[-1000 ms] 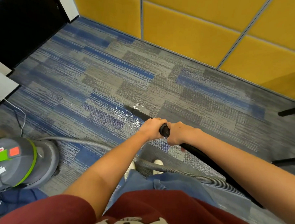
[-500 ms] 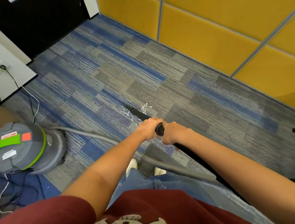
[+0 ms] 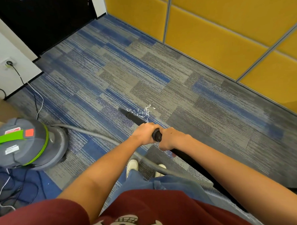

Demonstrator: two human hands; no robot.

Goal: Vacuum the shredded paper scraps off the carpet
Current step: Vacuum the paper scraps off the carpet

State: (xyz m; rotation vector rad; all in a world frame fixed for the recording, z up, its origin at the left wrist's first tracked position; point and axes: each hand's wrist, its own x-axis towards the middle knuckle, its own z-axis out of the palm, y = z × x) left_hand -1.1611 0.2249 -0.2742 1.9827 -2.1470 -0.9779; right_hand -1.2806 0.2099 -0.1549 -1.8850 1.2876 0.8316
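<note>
Blue-grey carpet: left grip and right grip clamped round the black wand, pointing upper-left beside paper scraps.

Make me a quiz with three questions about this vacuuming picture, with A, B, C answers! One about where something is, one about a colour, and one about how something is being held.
1. Where is the vacuum canister?
A) on the carpet at the person's left
B) against the yellow wall
C) on top of the paper scraps

2. What colour is the band round the canister?
A) pink
B) green
C) blue

3. How is the black tube held?
A) it lies loose on the floor
B) one hand grips it
C) both hands grip it

Answers:
1 A: it sits on the carpet, left of the left arm.
2 B: a bright green band circles its grey body.
3 C: the left hand and the right hand are both curled round the tube.
</note>
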